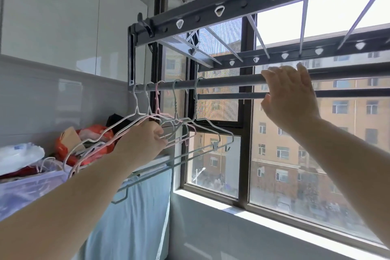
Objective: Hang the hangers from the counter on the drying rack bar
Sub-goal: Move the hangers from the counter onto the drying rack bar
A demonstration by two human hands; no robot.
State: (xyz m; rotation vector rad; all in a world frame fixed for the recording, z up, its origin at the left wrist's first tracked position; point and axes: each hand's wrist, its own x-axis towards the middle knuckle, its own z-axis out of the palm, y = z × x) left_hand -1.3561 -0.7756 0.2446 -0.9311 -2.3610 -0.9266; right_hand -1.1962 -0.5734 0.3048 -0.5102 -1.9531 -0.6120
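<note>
Several thin wire hangers (181,120), white, pink and pale green, hang by their hooks near the left end of the grey drying rack bar (228,82). My left hand (145,137) reaches up among their lower frames, its fingers pinched around the wires of the hangers. My right hand (289,95) is further right on the same bar, fingers spread over the top and thumb below it, resting on the bar with no hanger in it. One pale green hanger (147,177) hangs lower and stretches down past my left forearm.
A dark drying rack frame (232,10) with slotted holes runs overhead. The window (244,154) and its sill are right behind the bar. At left a counter holds a clear plastic bin (31,188), an orange bag (95,139) and white bags. A light blue cloth (137,213) hangs below.
</note>
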